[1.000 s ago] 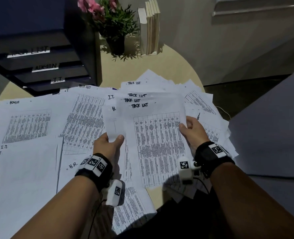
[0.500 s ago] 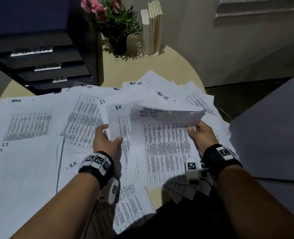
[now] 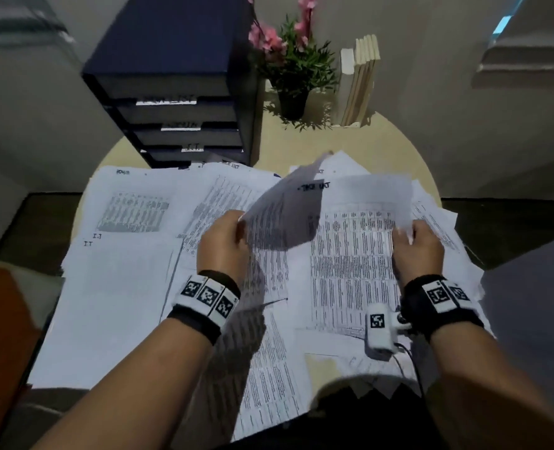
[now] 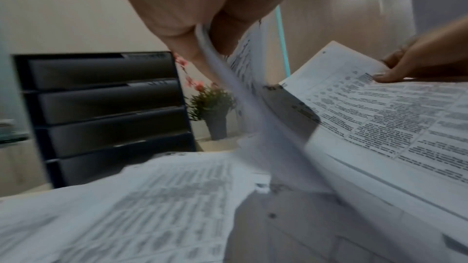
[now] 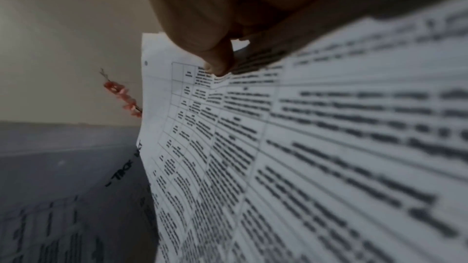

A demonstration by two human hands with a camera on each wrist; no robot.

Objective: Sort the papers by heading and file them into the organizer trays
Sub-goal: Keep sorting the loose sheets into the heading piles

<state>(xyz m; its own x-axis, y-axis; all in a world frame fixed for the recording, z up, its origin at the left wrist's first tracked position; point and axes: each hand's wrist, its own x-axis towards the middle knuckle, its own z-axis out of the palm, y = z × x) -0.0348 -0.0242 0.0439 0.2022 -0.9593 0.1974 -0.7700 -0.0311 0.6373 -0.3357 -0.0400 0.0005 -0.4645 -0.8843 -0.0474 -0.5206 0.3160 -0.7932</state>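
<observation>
Early days: both hands only gather sheets, left hand [image 3: 225,243] pinching one loose sheet [image 3: 285,216], right hand [image 3: 417,245] pinching a stack [image 3: 353,254]; organizer [image 3: 184,125], upper left, awaits filing.

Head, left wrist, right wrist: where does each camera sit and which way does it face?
Head: above, facing forward and down at the table; both forearms, left hand and right hand show.
Left wrist: under the left hand, facing the organizer; the right hand's fingers also show.
Right wrist: under the right hand, along the gripped sheet.
Shared: head and left wrist both show organizer and potted plant.
</observation>
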